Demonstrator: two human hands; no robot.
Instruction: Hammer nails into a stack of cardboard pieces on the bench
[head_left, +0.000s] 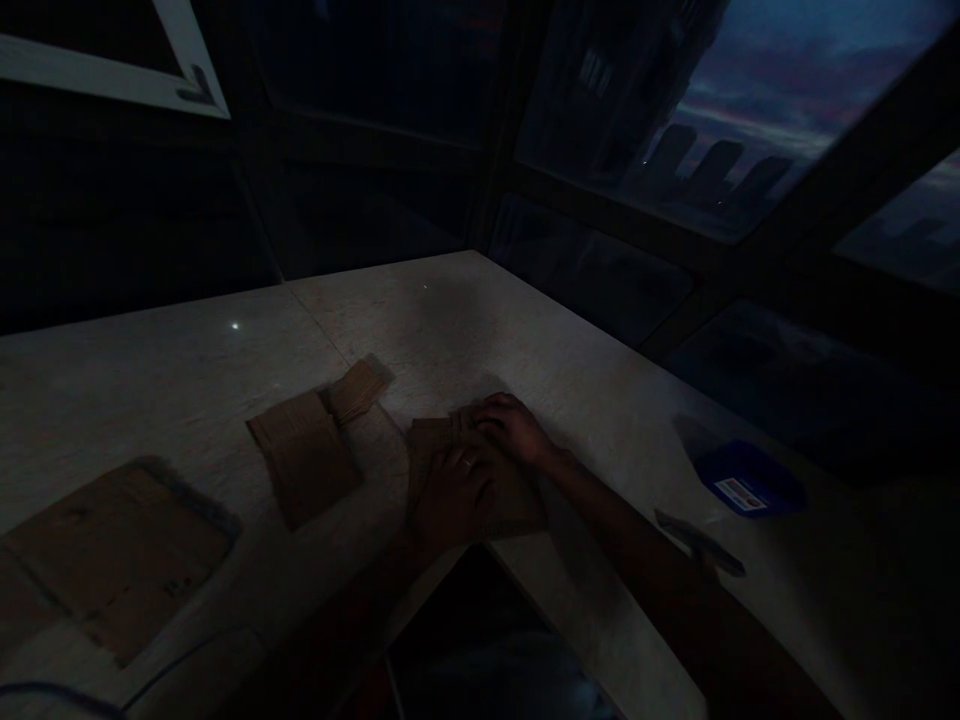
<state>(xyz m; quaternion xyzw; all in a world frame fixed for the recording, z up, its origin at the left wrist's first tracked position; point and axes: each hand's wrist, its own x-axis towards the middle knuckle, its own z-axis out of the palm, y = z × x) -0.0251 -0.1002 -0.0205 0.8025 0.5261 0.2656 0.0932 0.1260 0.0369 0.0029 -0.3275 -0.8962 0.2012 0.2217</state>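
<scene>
The light is very dim. In front of me a piece of brown cardboard lies on the table. My left hand rests on top of it with the fingers stretched out, and a ring shows on one finger. At the cardboard's far edge is my right hand, its fingers curled onto a folded or torn strip there. The fingertips are partly lost in shadow. To the left lie a cut cardboard piece and smaller cardboard strips that touch or overlap it.
A larger flattened cardboard sheet lies at the left on the pale table. A blue plastic container with a label stands at the right, near a thin flat object. A dark glossy panel is at the near edge. Windows surround the table.
</scene>
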